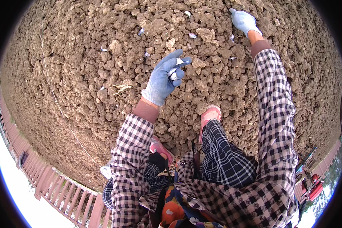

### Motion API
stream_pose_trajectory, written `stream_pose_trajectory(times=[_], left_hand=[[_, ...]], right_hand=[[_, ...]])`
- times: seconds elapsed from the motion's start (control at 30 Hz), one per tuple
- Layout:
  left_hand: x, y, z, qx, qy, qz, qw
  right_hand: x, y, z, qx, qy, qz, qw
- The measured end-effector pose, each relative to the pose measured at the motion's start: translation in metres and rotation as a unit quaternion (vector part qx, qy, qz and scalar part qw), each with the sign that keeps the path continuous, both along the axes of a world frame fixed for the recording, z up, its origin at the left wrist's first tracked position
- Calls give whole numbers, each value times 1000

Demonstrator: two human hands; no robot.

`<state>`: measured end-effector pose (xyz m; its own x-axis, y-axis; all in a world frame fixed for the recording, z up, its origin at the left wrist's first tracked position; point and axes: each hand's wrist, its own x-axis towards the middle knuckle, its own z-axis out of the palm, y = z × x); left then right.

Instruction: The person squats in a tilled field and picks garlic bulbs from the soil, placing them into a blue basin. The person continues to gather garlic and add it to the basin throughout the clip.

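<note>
My left hand (165,78), in a blue-grey knit glove with a coated palm, is held above the cloddy brown soil. Its curled fingers hold several garlic cloves (173,74), one of them pinched near the fingertips. At the upper right my right hand (244,21), gloved the same way, reaches down to the soil with its fingers together. Whether anything is between those fingers is hidden. Purple-white cloves lie scattered on the clods: one clove (192,35) between the hands, another clove (231,37) just below my right hand, and a clove (147,54) left of my left hand.
A thin string (53,95) runs along the soil on the left. Dry roots (121,87) lie beside my left hand. My feet in pink shoes (212,113) stand on the clods. A brown railing fence (71,196) borders the lower left; red machinery (315,188) stands lower right.
</note>
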<state>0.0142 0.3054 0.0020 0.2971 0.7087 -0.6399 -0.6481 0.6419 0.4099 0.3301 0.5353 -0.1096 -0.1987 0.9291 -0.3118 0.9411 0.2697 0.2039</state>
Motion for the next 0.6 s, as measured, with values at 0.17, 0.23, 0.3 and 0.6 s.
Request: stream_pose_trajectory(times=[0.17,0.23,0.3,0.6], left_hand=[[25,-1,-3,9,47,7,999],[39,-2,-6,37,101,-23,994],[49,-1,-4,74,158,-70,982],[55,-13,-1,76,217,-141,963]], right_hand=[[-64,-102,110,-42,368,-23,928],[-82,-146,113,-41,501,142,853],[-101,-174,105,-79,517,143,840],[-74,-140,94,-62,531,51,843]])
